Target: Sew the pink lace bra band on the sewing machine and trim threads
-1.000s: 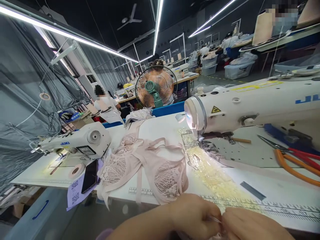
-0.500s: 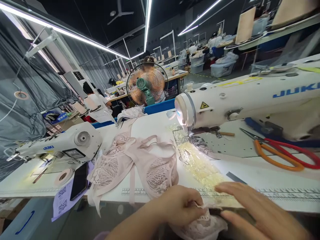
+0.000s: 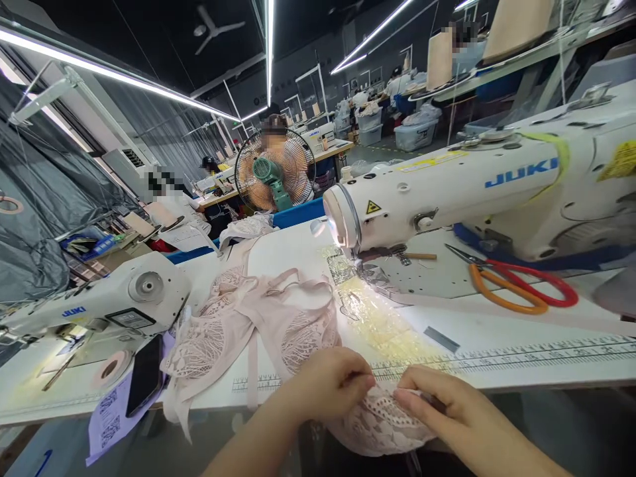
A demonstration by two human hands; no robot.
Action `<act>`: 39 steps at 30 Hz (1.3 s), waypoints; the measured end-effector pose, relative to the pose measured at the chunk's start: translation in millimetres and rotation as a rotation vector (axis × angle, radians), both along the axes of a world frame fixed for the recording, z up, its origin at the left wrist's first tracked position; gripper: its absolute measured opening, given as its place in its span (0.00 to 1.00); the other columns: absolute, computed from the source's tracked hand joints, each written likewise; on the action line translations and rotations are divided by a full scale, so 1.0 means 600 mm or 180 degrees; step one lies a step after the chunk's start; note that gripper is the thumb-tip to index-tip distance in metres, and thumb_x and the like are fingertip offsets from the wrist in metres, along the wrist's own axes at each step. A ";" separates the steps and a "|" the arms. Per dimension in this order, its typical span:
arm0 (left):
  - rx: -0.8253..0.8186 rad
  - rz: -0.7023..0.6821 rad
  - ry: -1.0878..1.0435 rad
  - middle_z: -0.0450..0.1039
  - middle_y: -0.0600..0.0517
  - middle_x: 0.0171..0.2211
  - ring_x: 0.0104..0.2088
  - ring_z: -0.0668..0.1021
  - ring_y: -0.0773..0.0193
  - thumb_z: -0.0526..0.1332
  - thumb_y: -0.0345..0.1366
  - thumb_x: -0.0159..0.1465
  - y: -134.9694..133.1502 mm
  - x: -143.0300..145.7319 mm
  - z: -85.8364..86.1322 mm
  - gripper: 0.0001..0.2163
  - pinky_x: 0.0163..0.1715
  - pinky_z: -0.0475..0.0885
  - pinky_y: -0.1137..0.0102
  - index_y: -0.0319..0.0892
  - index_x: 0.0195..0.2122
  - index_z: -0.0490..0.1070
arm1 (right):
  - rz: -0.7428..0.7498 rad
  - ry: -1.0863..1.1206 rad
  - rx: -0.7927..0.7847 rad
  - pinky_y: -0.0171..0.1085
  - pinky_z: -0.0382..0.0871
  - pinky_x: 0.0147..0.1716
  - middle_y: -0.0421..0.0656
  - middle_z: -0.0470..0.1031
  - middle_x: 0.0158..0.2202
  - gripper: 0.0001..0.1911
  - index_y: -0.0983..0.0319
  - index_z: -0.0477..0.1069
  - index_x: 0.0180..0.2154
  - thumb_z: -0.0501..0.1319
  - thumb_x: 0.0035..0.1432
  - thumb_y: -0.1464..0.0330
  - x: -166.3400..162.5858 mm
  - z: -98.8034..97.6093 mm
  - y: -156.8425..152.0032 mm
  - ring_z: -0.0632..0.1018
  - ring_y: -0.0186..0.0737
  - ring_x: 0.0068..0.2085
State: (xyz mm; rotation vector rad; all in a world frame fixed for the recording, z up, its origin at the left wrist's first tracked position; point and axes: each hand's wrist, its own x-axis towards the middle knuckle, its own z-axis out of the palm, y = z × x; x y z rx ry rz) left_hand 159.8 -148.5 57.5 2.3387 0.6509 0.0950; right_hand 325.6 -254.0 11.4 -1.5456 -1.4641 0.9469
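Note:
At the table's front edge, my left hand [image 3: 338, 384] pinches the upper edge of a pale pink lace bra cup [image 3: 380, 424]. My right hand [image 3: 437, 401] grips the same edge a short way to the right, thumb and fingers closed on it. The lace hangs between and below both hands, partly over the edge. Just beyond my left hand lies another pale pink lace bra [image 3: 308, 331], its straps loose on the table. Clear film over a yellowish strip [image 3: 382, 324] runs from the sewing machine [image 3: 348, 218] toward my hands.
Orange-and-red-handled scissors [image 3: 521, 285] lie at the right, near a small grey strip [image 3: 442, 339]. A printed ruler tape [image 3: 497, 358] follows the front edge. At the left are a phone [image 3: 145, 374], a tape roll [image 3: 112, 369] and a second sewing machine [image 3: 144, 285]. A fan [image 3: 275, 169] stands behind.
My right hand, spread and apart before, has closed on the lace edge beside my left hand. The lace cup is raised and more in view. The camera view has turned somewhat right.

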 end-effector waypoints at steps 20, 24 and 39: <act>0.0181 0.0387 -0.0281 0.56 0.58 0.20 0.24 0.62 0.70 0.52 0.33 0.58 0.015 0.000 -0.013 0.11 0.25 0.56 0.73 0.42 0.20 0.54 | -0.0927 0.1509 -0.0018 0.32 0.56 0.24 0.36 0.55 0.21 0.26 0.60 0.58 0.19 0.55 0.49 0.45 -0.003 -0.020 -0.014 0.58 0.35 0.25; 0.0241 0.0186 -0.0127 0.57 0.58 0.20 0.23 0.62 0.71 0.52 0.33 0.59 0.026 -0.012 0.010 0.11 0.24 0.56 0.74 0.42 0.20 0.54 | -0.0716 0.1582 -0.0125 0.31 0.56 0.24 0.35 0.55 0.21 0.25 0.60 0.59 0.20 0.54 0.51 0.46 -0.006 -0.025 -0.014 0.59 0.34 0.25; 0.1558 -0.0704 0.0918 0.72 0.52 0.30 0.31 0.72 0.64 0.54 0.35 0.61 0.069 0.049 0.018 0.06 0.29 0.63 0.72 0.42 0.30 0.69 | -0.0740 0.1911 -0.0251 0.31 0.62 0.26 0.35 0.61 0.23 0.20 0.60 0.61 0.25 0.57 0.52 0.50 -0.024 -0.044 -0.014 0.64 0.34 0.27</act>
